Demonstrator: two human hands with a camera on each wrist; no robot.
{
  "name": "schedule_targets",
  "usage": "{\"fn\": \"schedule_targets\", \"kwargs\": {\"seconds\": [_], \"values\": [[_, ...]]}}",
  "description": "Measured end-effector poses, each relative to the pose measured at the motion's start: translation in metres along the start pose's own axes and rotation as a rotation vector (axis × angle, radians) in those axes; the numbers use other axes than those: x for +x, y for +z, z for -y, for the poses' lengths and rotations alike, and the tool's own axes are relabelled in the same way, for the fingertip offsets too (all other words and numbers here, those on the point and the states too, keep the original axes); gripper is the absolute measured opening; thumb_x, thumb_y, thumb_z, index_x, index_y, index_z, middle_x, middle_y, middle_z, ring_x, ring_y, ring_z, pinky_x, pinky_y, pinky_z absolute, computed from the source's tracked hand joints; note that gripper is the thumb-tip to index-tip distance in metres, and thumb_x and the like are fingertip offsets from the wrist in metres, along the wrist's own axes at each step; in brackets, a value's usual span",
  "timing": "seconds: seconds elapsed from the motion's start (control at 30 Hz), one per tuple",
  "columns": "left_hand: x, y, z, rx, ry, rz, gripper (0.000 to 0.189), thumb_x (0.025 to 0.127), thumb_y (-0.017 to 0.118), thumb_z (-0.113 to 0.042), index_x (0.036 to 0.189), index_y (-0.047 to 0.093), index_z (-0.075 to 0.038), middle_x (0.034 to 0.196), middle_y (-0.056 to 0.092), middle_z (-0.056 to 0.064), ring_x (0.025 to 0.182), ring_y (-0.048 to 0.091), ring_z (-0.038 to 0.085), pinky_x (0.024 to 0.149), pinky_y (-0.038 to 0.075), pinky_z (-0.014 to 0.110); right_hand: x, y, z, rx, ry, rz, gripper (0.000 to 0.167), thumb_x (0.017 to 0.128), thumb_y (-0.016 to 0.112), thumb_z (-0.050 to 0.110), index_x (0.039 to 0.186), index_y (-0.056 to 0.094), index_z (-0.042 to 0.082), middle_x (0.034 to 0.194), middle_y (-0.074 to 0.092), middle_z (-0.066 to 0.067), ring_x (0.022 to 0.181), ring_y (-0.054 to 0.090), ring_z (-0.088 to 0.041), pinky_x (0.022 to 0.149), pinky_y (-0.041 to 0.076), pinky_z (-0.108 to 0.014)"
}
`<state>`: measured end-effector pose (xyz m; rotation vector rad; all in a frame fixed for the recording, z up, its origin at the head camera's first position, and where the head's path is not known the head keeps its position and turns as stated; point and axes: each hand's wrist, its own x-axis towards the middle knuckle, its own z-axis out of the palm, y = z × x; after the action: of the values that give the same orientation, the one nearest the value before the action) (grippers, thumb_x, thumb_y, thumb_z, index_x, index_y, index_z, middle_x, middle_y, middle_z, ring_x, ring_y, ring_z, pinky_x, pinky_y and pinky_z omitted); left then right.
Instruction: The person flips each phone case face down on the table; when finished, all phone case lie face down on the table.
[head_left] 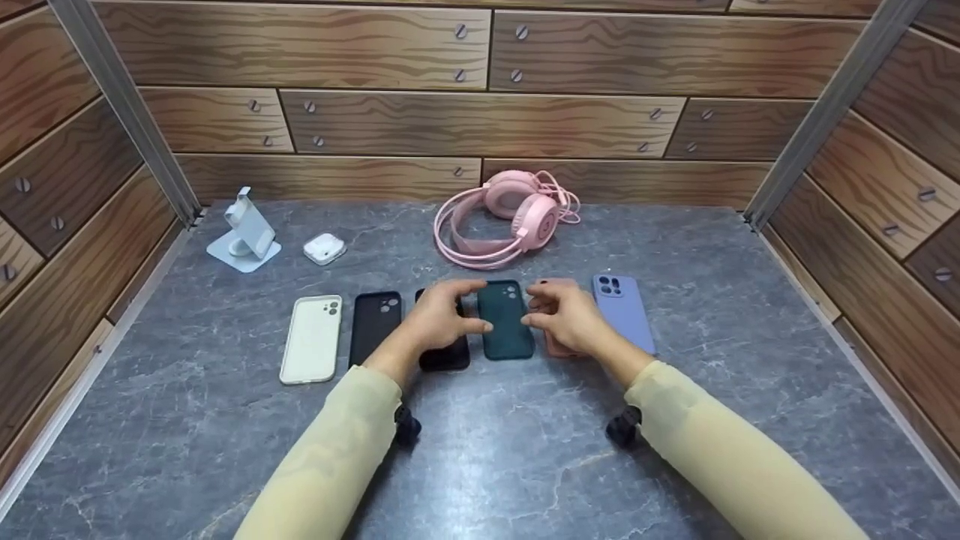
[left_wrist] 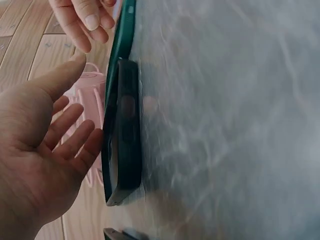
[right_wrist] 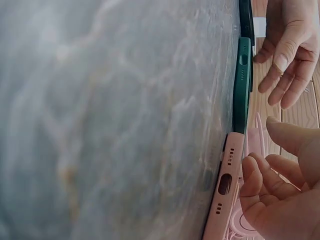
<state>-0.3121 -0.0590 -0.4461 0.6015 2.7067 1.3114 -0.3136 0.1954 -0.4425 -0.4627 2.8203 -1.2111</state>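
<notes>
A dark green phone case [head_left: 508,330] lies flat on the grey marbled table, between the two hands. My left hand [head_left: 439,319] hovers over a black phone case [head_left: 446,356], thumb and fingers spread apart toward the green case. The left wrist view shows that palm empty, near the black case's edge. Above a pink phone case [head_left: 559,349] is my right hand [head_left: 566,319], its fingers loosely bent and its thumb pointing at the green case. In the right wrist view nothing is held, and the fingers are close to the pink case [right_wrist: 222,195]; contact is unclear.
Farther left in the row lie another black case [head_left: 373,326] and a pale case [head_left: 311,341]; a purple case [head_left: 630,315] lies at the right end. Behind stand pink headphones [head_left: 510,221], a small white case [head_left: 325,248] and a light-blue stand [head_left: 247,232]. Wood-patterned walls enclose the table.
</notes>
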Motion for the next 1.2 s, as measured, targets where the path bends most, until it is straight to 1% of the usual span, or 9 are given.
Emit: {"fn": "schedule_targets", "kwargs": {"seconds": [0.1, 0.2, 0.33, 0.4, 0.53, 0.67, 0.8, 0.93, 1.2], "values": [[0.0008, -0.001, -0.0005, 0.069, 0.001, 0.065, 0.072, 0.089, 0.09, -0.025, 0.152, 0.059, -0.01, 0.153, 0.058, 0.01, 0.143, 0.051, 0.029, 0.117, 0.042, 0.047, 0.0004, 0.0002, -0.0003, -0.021, 0.01, 0.019, 0.052, 0.094, 0.083, 0.012, 0.141, 0.066, -0.003, 0.117, 0.076, -0.017, 0.107, 0.073, -0.032, 0.097, 0.057, -0.047], [0.0015, -0.0013, 0.0001, 0.135, 0.001, 0.124, 0.076, 0.088, 0.091, -0.03, 0.154, 0.058, -0.012, 0.155, 0.057, 0.009, 0.144, 0.05, 0.027, 0.118, 0.041, 0.046, 0.0005, 0.0001, -0.0005, -0.043, 0.008, 0.03, 0.053, 0.093, 0.084, 0.014, 0.141, 0.066, -0.002, 0.116, 0.077, -0.016, 0.106, 0.073, -0.03, 0.096, 0.057, -0.047], [0.0013, -0.0012, 0.0039, 0.238, 0.035, 0.166, 0.078, 0.087, 0.091, -0.036, 0.154, 0.058, -0.011, 0.154, 0.058, 0.01, 0.143, 0.051, 0.028, 0.119, 0.04, 0.044, 0.0015, 0.0019, -0.0012, -0.073, 0.01, 0.049, 0.055, 0.092, 0.085, 0.017, 0.142, 0.066, 0.0, 0.117, 0.077, -0.015, 0.106, 0.073, -0.029, 0.095, 0.057, -0.047], [0.001, -0.0013, 0.005, 0.285, 0.05, 0.189, 0.079, 0.088, 0.089, -0.04, 0.154, 0.057, -0.01, 0.156, 0.056, 0.011, 0.145, 0.049, 0.029, 0.121, 0.037, 0.044, 0.0019, 0.0027, -0.0016, -0.086, 0.017, 0.06, 0.056, 0.092, 0.086, 0.017, 0.142, 0.066, 0.001, 0.118, 0.076, -0.015, 0.108, 0.072, -0.029, 0.096, 0.057, -0.047], [0.0002, -0.0023, 0.0039, 0.354, 0.044, 0.26, 0.082, 0.093, 0.081, -0.051, 0.158, 0.052, -0.011, 0.165, 0.045, 0.011, 0.153, 0.036, 0.036, 0.125, 0.029, 0.05, 0.002, 0.0038, -0.0022, -0.105, 0.032, 0.084, 0.059, 0.091, 0.086, 0.017, 0.144, 0.065, 0.001, 0.118, 0.075, -0.016, 0.11, 0.071, -0.03, 0.097, 0.056, -0.047], [-0.0014, -0.0031, 0.0009, 0.413, 0.045, 0.321, 0.085, 0.096, 0.073, -0.058, 0.162, 0.045, -0.013, 0.17, 0.036, 0.008, 0.157, 0.026, 0.039, 0.126, 0.025, 0.053, 0.0021, 0.0034, -0.0016, -0.11, 0.032, 0.101, 0.06, 0.092, 0.085, 0.015, 0.145, 0.063, 0.0, 0.116, 0.074, -0.017, 0.109, 0.069, -0.03, 0.096, 0.056, -0.047], [-0.0028, -0.0019, 0.0006, 0.461, 0.067, 0.341, 0.086, 0.098, 0.068, -0.061, 0.164, 0.042, -0.012, 0.171, 0.034, 0.007, 0.159, 0.023, 0.036, 0.126, 0.026, 0.051, 0.0011, 0.0038, -0.0022, -0.104, 0.009, 0.109, 0.061, 0.091, 0.085, 0.013, 0.145, 0.062, -0.002, 0.115, 0.074, -0.019, 0.108, 0.068, -0.031, 0.096, 0.055, -0.048], [-0.004, -0.0007, 0.0016, 0.466, 0.083, 0.346, 0.087, 0.099, 0.068, -0.061, 0.164, 0.041, -0.01, 0.171, 0.033, 0.007, 0.159, 0.022, 0.033, 0.126, 0.026, 0.05, 0.0001, 0.0054, -0.004, -0.1, -0.008, 0.123, 0.062, 0.091, 0.085, 0.013, 0.145, 0.062, -0.003, 0.116, 0.073, -0.021, 0.106, 0.068, -0.031, 0.095, 0.056, -0.048], [-0.0024, -0.0013, 0.0038, 0.475, 0.077, 0.352, 0.089, 0.097, 0.067, -0.063, 0.165, 0.039, -0.012, 0.172, 0.031, 0.007, 0.159, 0.023, 0.034, 0.126, 0.027, 0.05, -0.0006, 0.0075, -0.0007, -0.119, 0.017, 0.136, 0.059, 0.092, 0.084, 0.014, 0.144, 0.062, -0.004, 0.122, 0.069, -0.023, 0.11, 0.067, -0.034, 0.098, 0.055, -0.049]]}}
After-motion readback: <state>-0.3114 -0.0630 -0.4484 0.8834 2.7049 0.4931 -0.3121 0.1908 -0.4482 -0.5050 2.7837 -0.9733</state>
